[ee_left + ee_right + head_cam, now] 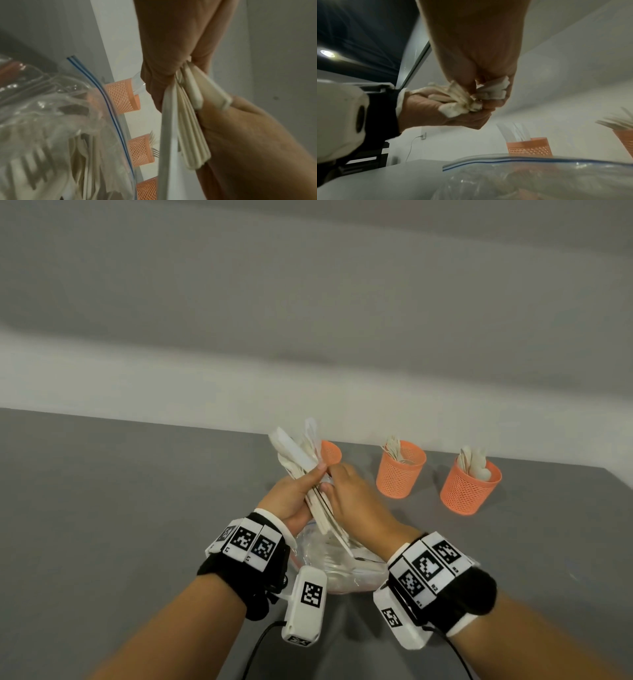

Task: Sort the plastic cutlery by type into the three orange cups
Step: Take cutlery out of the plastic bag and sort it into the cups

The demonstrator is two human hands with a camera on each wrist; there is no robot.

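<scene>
Both wrists wear black bands with coded white tags. Just beyond them a clear zip bag [337, 566] lies on the grey table [120, 491]. Above it the left hand [296, 496] curls its grip round a bundle of white plastic cutlery [301, 455], and the right hand [356, 498] pinches the same bundle. Only the left wrist view shows forks inside the bag [51, 155]. Three orange cups stand beyond: the left cup [330, 453] sits half hidden behind the bundle, the middle cup [399, 474] and right cup [471, 487] hold cutlery.
</scene>
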